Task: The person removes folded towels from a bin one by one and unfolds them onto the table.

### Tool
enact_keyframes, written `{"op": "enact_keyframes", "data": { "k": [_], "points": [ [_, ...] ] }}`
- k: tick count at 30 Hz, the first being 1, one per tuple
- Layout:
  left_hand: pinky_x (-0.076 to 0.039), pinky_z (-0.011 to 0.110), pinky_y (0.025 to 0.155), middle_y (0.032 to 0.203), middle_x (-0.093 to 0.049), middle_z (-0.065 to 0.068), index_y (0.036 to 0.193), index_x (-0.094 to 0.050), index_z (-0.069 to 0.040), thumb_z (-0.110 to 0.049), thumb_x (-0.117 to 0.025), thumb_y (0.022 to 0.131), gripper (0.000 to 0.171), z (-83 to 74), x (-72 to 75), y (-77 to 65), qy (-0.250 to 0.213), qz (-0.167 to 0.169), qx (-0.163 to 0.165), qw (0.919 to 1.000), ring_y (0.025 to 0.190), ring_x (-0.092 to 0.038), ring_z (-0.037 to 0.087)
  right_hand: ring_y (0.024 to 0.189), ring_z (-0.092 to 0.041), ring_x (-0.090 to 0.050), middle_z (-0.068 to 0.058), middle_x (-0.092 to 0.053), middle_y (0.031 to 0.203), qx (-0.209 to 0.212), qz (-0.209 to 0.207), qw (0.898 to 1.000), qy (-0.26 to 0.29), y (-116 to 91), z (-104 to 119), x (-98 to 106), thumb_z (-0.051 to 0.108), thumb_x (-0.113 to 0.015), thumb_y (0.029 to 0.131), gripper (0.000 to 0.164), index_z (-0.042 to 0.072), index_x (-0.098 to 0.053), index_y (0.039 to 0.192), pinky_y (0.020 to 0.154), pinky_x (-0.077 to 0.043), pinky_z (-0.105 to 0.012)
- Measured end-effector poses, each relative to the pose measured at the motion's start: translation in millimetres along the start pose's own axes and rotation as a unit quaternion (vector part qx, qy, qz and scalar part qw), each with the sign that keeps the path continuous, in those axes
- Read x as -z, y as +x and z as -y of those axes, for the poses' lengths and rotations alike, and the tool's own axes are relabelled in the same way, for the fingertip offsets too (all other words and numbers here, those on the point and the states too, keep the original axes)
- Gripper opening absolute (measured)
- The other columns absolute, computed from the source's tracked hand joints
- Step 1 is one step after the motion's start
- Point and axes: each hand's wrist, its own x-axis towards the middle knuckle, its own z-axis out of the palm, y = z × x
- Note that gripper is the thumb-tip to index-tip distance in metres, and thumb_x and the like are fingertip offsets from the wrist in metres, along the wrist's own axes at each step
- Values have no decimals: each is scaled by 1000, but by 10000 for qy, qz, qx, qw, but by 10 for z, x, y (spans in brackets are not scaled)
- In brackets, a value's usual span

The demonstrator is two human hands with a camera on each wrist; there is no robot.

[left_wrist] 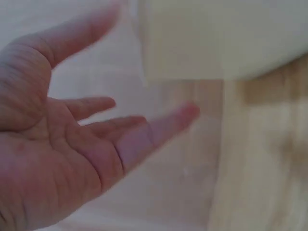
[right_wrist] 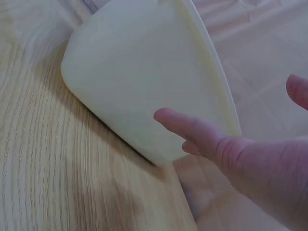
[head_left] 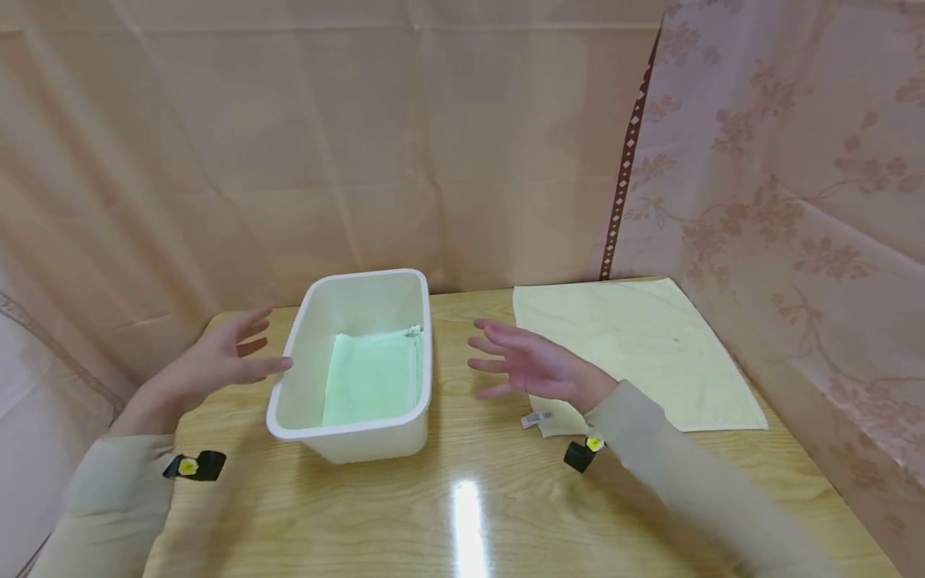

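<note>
The left hand (head_left: 205, 365) and right hand (head_left: 533, 365) are loosely spread, holding nothing. Between them on the counter (head_left: 347, 522) stands the white tub (head_left: 364, 444), long axis running front to back, closer to the left hand than the right.

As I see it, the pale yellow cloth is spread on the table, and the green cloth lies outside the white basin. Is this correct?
Not quite: the green cloth lies inside the white basin, as the head view shows. The pale yellow cloth is indeed spread on the table.
</note>
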Motion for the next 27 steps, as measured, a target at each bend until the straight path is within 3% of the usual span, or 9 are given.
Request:
{"op": "enact_keyframes", "data": {
  "k": [5,8,12,18,23,27],
  "points": [
    [-57,46,85,161,-17,31,164,-3,-10,-17,-75,93,102,293,-61,-6,-928,91,95,9956,139,-36,53,153,-43,-9,-12,-3,169,11,-28,10000,-66,197,-73,-104,16,-43,109,64,22,-11,164,105,-32,-72],
    [-57,44,87,159,-23,28,164,-5,-10,-13,-71,96,95,386,-108,-5,-1425,221,96,9895,130,-52,32,153,-42,-9,-9,-4,169,2,-68,10000,-22,303,-107,-159,15,-47,108,65,24,-14,164,103,-34,-72],
    [-57,43,87,158,-24,28,164,-6,-9,-7,-65,99,88,440,-144,-3,-1860,461,-58,9814,118,-59,7,153,-40,-9,-7,-9,169,40,58,9999,95,453,-118,-272,16,-55,105,74,28,-12,164,102,-32,-74],
    [-57,45,87,159,-25,25,164,-12,-14,-5,-61,100,81,412,-168,36,-1968,664,-306,9777,120,-60,13,148,-38,-31,-10,-25,166,129,69,9999,-66,533,-95,-391,6,-56,103,80,32,-10,163,98,-33,-76],
    [-58,47,85,154,-31,26,164,-12,-15,-5,-63,98,84,417,-211,16,-1959,687,-256,9779,117,-62,19,127,-28,-58,-6,-24,167,95,-36,9994,-326,530,-159,-427,-7,-52,100,87,36,-9,163,95,-40,-72],
    [-58,49,84,147,-36,26,164,-9,-15,-3,-62,98,84,438,-236,-21,-2044,689,-247,9761,115,-63,24,115,-31,-66,-7,-22,168,102,-13,9986,-509,531,-224,-457,-10,-56,97,95,39,-8,163,90,-49,-65]
  ]
}}
